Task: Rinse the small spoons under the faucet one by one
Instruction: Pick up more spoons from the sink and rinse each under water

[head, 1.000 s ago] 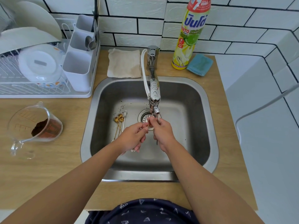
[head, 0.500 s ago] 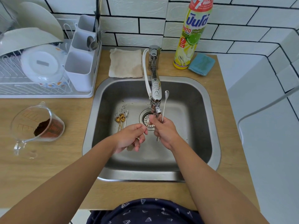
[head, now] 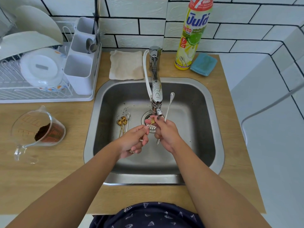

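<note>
**Gold spoon under the spout, silver spoon upright in the right hand**

In the steel sink (head: pixel 212 122): a small bunch of gold spoons (head: pixel 122 123) with one silver spoon (head: pixel 128 116) alongside, lying on the basin floor left of the drain strainer (head: pixel 152 127), dark specks scattered around them. Above the drain, at the faucet (head: pixel 155 89) outlet: the bowl of a gold spoon (head: pixel 152 121), pinched there between thumb and fingertip of the right hand (head: pixel 166 132). Same hand also curled round a long silver spoon (head: pixel 169 104), standing nearly upright, bowl end up, just right of the spout. Left hand (head: pixel 134 140) curled round the gold spoon's handle, only a sliver of it showing by the fingers.

On the counter to the left: a clear measuring jug (head: pixel 37 130) tipped on its side, holding dark brown grounds. Behind it, a white dish rack (head: pixel 46 96) carrying plates and an upturned white lid; in its cutlery holder (head: pixel 79 66), middle compartment, two spoons standing.

Behind the sink: a folded beige cloth (head: pixel 125 65), a yellow dish-soap bottle (head: pixel 192 35), a blue sponge (head: pixel 203 64) touching its base. White hose (head: pixel 145 74) looped down beside the faucet neck. Faucet body hiding part of the drain and basin floor.
</note>
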{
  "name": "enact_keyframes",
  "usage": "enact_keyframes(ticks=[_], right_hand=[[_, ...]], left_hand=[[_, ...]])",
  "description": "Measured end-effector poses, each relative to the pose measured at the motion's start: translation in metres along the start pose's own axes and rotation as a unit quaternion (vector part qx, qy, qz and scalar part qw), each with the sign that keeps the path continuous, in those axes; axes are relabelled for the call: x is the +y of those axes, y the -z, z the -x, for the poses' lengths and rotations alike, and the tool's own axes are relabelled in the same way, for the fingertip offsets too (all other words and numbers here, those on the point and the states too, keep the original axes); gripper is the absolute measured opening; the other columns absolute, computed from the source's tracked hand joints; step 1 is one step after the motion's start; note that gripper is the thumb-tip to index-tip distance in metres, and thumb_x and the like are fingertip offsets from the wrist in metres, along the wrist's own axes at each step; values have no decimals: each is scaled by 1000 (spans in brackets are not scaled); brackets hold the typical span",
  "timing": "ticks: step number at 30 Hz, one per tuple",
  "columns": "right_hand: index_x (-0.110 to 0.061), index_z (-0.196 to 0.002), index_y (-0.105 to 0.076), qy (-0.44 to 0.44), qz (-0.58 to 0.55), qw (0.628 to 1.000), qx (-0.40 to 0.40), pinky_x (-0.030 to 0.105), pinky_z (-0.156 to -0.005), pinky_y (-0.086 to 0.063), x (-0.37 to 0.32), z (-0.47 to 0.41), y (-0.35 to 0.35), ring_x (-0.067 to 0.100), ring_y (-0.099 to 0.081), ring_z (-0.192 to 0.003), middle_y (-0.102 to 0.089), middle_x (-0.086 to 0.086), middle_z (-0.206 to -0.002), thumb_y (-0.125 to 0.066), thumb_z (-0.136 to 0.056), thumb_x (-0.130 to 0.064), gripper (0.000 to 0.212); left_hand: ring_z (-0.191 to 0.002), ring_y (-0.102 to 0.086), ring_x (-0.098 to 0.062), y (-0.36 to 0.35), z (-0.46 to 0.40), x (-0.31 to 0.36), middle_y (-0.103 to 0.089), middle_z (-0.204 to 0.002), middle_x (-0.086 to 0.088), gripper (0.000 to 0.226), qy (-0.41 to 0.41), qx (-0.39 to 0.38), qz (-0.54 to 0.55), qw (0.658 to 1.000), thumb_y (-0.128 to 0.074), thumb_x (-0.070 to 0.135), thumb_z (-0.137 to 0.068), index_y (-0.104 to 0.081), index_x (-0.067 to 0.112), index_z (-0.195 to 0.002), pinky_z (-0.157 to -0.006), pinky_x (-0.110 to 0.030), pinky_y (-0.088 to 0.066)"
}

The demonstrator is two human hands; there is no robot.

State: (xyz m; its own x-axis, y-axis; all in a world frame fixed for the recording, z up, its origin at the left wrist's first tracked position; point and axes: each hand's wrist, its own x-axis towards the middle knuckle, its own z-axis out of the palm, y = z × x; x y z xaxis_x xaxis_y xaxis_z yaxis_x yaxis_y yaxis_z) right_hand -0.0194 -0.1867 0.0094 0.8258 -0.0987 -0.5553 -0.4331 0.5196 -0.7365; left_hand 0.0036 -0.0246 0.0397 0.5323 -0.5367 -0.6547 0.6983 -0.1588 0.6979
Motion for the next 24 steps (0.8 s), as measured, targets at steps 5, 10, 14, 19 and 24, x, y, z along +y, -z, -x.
enact_keyframes(ticks=[5,10,14,19,24], right_hand=[[-15,-108,-67,20,0,997,-73,18,-44,-31,-1,6,3,3,-40,-44,-77,1,-91,-68,-97,-9,13],[-19,-80,-61,47,63,996,39,20,-40,-30,1,5,-1,5,-36,-41,-74,1,-76,-70,-98,-23,20],[-18,-99,-67,64,121,990,40,19,-43,-33,5,6,-2,0,-44,-42,-80,-1,-89,-60,-104,-24,11],[-26,-91,-71,72,145,986,43,22,-45,-36,0,9,-11,4,-42,-48,-66,-11,-70,-70,-97,-31,8],[-26,-97,-73,60,121,991,18,22,-45,-33,-5,6,-12,6,-33,-44,-81,-7,-98,-54,-106,-25,21]], left_hand=[[-26,-27,-3,4,2,0,-53,-57,1,25,21,-25,119,992,-49,36,-104,-58,16,-93,-31,-15,-28],[-35,-36,-11,0,4,0,-60,-67,-2,28,-9,-7,-61,998,-44,34,-107,-58,10,-105,-44,-23,-43],[-38,-40,-16,-1,4,3,-66,-76,-6,29,-36,43,-180,982,-39,31,-109,-57,8,-106,-50,-30,-45],[-33,-33,-10,-3,3,6,-67,-76,-5,29,-30,23,-147,988,-39,32,-109,-55,10,-104,-43,-25,-47],[-31,-28,-8,-1,3,6,-64,-73,-2,28,-30,26,-70,997,-40,33,-109,-57,12,-100,-37,-20,-37]])
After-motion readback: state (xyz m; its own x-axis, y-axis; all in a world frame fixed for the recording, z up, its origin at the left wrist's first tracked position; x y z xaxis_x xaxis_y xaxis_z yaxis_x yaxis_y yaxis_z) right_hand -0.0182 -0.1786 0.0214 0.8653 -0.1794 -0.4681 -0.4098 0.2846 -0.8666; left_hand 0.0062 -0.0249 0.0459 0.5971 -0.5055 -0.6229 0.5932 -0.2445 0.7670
